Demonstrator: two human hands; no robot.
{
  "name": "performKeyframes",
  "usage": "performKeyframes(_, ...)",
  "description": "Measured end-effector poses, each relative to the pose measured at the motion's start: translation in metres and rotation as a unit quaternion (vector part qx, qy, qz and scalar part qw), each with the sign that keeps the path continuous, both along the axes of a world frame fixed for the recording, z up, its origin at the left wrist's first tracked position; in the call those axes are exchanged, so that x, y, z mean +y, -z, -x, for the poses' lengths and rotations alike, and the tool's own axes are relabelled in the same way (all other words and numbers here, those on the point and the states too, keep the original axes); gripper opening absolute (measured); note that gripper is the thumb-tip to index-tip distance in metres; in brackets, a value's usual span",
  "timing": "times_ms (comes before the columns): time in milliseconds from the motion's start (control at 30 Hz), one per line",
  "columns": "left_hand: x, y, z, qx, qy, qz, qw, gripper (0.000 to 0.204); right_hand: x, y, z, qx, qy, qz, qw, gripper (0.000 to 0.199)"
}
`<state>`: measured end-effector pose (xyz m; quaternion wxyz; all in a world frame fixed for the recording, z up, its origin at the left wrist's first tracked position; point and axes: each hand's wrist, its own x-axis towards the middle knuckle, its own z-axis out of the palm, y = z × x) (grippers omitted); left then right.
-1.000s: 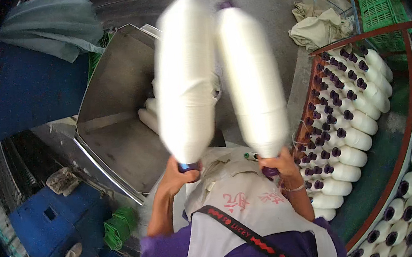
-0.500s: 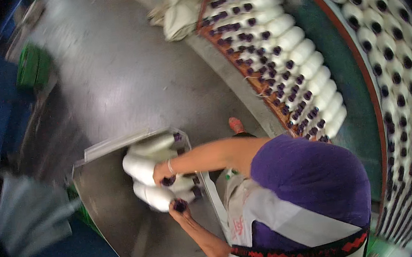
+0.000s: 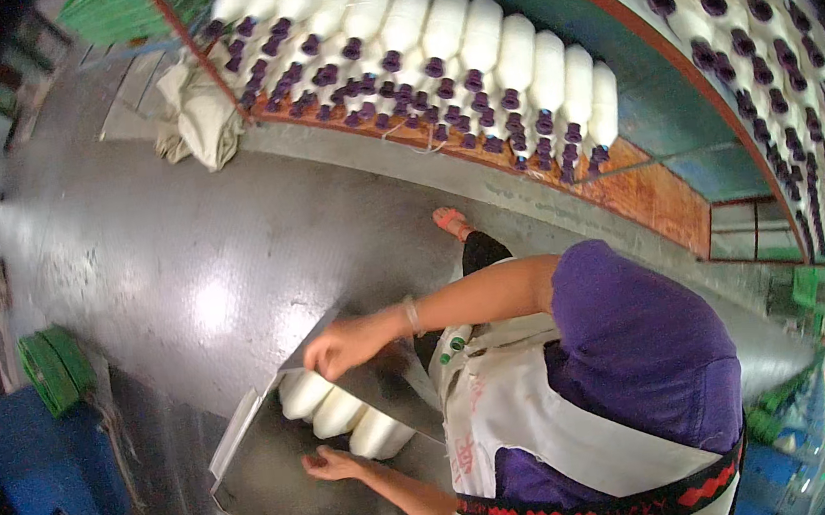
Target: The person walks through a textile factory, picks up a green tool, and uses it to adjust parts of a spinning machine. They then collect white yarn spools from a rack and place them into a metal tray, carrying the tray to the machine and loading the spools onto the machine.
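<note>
While both hands work over the metal bin [image 3: 257,495], white yarn bobbins [image 3: 344,416] lie at its far edge. R hand [image 3: 341,345] fingers loosely open above them, L hand [image 3: 329,463] open w/ nothing held. Judged: placing step done; next calls for fresh bobbins from the rack [image 3: 472,60].

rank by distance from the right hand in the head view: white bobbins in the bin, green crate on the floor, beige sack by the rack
1. White bobbins, just under the right hand, in the metal bin.
2. Green crate, off to the left on the floor.
3. Beige sack, far up by the rack.

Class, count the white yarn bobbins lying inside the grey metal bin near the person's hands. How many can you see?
3: one white yarn bobbin at the left, one in the middle, one at the right, side by side in the grey metal bin. Others may be hidden.
</note>
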<state>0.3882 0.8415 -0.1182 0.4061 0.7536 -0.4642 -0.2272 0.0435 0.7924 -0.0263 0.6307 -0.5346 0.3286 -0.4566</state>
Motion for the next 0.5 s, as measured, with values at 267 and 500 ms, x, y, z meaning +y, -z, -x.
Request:
performKeyframes(267,-0.072,-0.117,0.321,0.136,0.325,0.103,0.930,0.018,0.346,0.187,0.348,0.408,0.454,-0.428,0.667,0.031)
performKeyframes(500,0.105,0.060,0.653,0.473,0.456,-0.452,0.603,0.020,0.601,0.239,0.507,0.342,0.573,-0.611,0.426,0.011)
